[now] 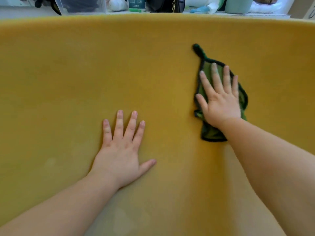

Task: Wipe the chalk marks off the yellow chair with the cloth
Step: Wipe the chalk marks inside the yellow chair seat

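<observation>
R hand (221, 103) flat on green cloth (211, 132), fingers straight & spread, palm pressing it onto yellow chair (102, 65). No pinch, nothing curled round it. Flat palm = max contact for wiping, my read. Cloth is bunched and dark-edged; a twisted corner trails out past the fingertips, and a fold sticks out under the wrist.

L hand (119, 150) flat on bare upholstery, well left of the cloth and nearer the body. Fingers splayed, holds nothing, prob bracing.

Chalk: only faint pale smudges, one left of L wrist (50, 161), one btwn the forearms (122, 217); too faint to be sure.

Beyond the fingertips, past the chair's far edge: clear plastic bin (81, 5), teal bottle (137, 4), pale green tub (238, 5). All off the chair, not in the wipe path. Only obstacle to a leftward sweep is the L hand itself.
</observation>
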